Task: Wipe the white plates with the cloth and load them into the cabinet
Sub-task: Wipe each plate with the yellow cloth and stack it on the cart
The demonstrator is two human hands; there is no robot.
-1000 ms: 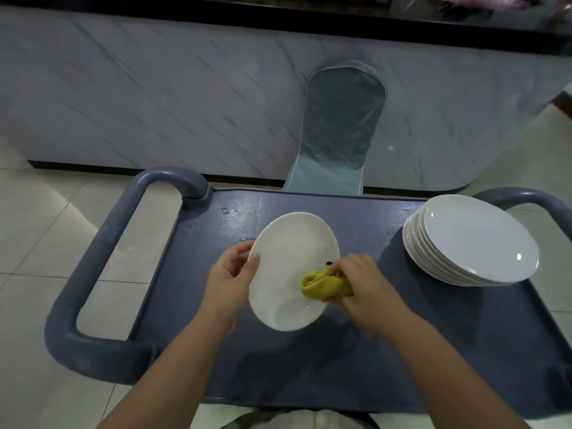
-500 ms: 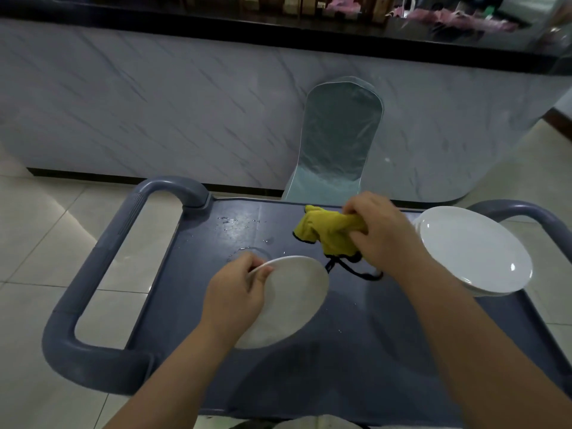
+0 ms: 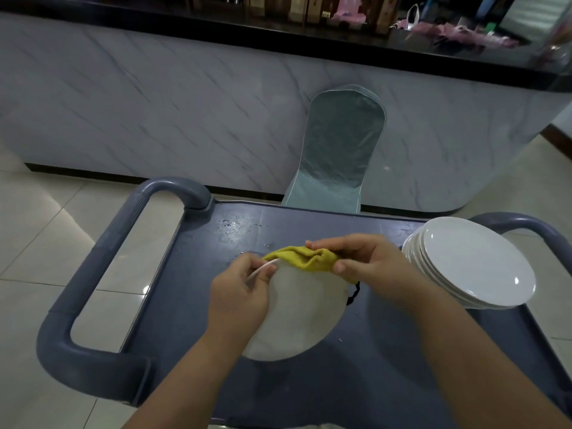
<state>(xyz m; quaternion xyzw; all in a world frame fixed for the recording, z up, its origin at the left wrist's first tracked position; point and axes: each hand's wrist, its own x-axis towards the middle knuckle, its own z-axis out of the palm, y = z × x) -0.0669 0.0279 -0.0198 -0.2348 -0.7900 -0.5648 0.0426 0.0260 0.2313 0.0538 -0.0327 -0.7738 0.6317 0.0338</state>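
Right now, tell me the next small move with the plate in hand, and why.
Probably slide the crumpled yellow cloth along the rim of the round white plate. The right hand holds the cloth draped over the top edge, the left hand pinches the rim beside it, and the plate is tilted above the grey-blue plastic cart, so wiping looks unfinished.

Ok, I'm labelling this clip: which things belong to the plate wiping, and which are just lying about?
In the job: white plate held by the left hand; yellow cloth in the right hand; stack of plates on the cart.
Just about: covered chair; counter clutter.
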